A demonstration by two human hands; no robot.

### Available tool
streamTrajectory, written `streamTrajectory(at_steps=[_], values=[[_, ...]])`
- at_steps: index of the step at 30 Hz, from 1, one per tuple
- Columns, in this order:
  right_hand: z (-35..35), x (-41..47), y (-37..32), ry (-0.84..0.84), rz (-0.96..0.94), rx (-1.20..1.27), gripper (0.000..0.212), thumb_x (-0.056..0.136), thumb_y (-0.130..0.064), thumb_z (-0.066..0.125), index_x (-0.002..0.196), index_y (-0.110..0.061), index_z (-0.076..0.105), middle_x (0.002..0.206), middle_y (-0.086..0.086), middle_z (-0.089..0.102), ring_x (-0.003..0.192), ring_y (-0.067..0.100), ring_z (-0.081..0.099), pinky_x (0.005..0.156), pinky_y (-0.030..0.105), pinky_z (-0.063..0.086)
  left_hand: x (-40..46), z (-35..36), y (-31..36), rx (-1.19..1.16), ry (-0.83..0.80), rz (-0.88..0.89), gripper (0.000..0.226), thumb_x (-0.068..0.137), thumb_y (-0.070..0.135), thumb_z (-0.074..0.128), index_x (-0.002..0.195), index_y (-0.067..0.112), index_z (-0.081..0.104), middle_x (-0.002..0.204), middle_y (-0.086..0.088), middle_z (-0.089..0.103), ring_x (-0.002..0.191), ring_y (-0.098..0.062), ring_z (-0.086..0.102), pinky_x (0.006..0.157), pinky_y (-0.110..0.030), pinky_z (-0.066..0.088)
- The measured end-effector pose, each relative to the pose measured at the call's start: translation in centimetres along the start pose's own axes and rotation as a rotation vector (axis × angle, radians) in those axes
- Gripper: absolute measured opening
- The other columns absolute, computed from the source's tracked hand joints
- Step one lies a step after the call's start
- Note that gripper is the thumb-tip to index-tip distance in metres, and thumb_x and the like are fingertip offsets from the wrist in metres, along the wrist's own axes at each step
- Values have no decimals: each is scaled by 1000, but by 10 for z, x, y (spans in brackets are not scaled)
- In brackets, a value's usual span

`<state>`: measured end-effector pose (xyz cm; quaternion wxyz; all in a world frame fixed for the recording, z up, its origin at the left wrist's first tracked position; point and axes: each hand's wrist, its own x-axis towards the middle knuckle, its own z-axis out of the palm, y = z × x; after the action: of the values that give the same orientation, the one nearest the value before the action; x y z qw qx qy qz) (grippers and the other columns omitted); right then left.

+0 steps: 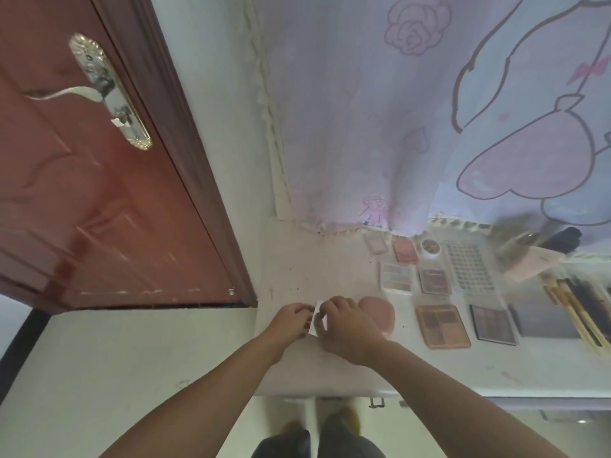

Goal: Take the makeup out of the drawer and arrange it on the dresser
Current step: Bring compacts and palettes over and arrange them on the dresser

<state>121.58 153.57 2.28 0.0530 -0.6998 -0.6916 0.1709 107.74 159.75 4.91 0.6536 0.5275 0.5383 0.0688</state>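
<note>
Nearest the camera, both forearms reach over the front edge of the white worktop [330, 375]. The left hand [291, 320] and the right hand [347, 325] meet over a small white packet [320, 320], each pinching it with curled fingers, left on its left edge and right over its right side. Just beside the right hand, partly hidden by it, lies a pink heart-shaped case [380, 314]. Further right sit a rose-gold eyeshadow palette [442, 326] and a dark-framed palette [493, 324], then brushes [575, 312] near the right edge. Behind them stand smaller compacts, a round white jar [430, 247] and a clear grid palette [469, 267]. At the back hangs a lilac curtain [363, 127]; left is a red-brown door [82, 193].
</note>
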Motion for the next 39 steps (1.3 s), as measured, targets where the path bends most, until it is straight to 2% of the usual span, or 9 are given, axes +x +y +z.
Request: streamTrajectory(at_steps=[2, 4, 7, 9, 14, 19, 27, 35, 39], values=[[-23, -4, 0, 79, 81, 161, 32, 79, -57, 54, 105, -41, 44, 110, -18, 50, 87, -3, 49, 61, 5, 32, -4, -6, 12, -177, -64, -29, 25, 100, 22, 39, 100, 14, 62, 96, -7, 63, 86, -19, 59, 80, -29, 48], [-50, -6, -2, 102, 133, 334, 37, 68, -65, 58, 96, -51, 37, 102, -26, 47, 80, -13, 49, 58, 5, 37, -11, -9, 27, -361, -230, -74, 31, 97, 39, 45, 97, 14, 65, 93, -7, 64, 86, -21, 62, 89, -34, 50], [-78, -9, -4, 136, 72, 539, 39, 66, -56, 65, 95, -50, 40, 104, -21, 50, 94, 1, 52, 76, 27, 48, -21, -6, 48, -582, -433, -63, 54, 84, 53, 55, 117, 10, 62, 106, -12, 58, 86, -23, 63, 93, -41, 51], [-90, -12, -2, 159, 8, 566, 39, 71, -44, 70, 99, -45, 42, 104, -16, 51, 96, 5, 51, 77, 22, 42, -28, 0, 59, -649, -476, -32, 60, 81, 52, 58, 125, 12, 58, 115, -13, 54, 91, -23, 61, 85, -38, 54], [-106, -16, 4, 150, -23, 601, 39, 75, -42, 70, 104, -36, 45, 112, -14, 49, 103, 0, 49, 82, 11, 38, -35, 16, 72, -784, -442, -32, 52, 90, 45, 55, 131, 12, 55, 125, -9, 51, 103, -23, 59, 88, -40, 53], [-118, -16, 8, 222, -85, 638, 30, 71, -46, 69, 86, -49, 44, 111, -18, 50, 102, -7, 49, 82, 2, 36, -38, 28, 78, -796, -414, -6, 44, 90, 42, 57, 127, 18, 59, 124, -1, 58, 104, -19, 61, 94, -45, 48], [-133, -13, 24, 235, -145, 719, 25, 65, -48, 70, 82, -41, 53, 104, -16, 54, 103, 3, 52, 88, 25, 47, -38, 39, 91, -771, -396, 11, 53, 90, 42, 56, 136, 15, 50, 122, -5, 48, 97, -26, 51, 89, -43, 46], [-135, -15, 35, 212, -167, 726, 26, 65, -47, 71, 80, -32, 55, 101, -15, 56, 101, 3, 52, 82, 18, 46, -34, 48, 88, -766, -407, 9, 58, 90, 45, 56, 139, 15, 45, 120, -5, 48, 100, -29, 50, 89, -44, 47], [-137, -15, 38, 164, -152, 702, 30, 68, -45, 71, 86, -30, 53, 102, -14, 57, 101, 6, 54, 90, 26, 47, -33, 54, 90, -845, -377, -17, 56, 90, 43, 56, 138, 16, 47, 127, -6, 55, 97, -27, 57, 87, -45, 50]])
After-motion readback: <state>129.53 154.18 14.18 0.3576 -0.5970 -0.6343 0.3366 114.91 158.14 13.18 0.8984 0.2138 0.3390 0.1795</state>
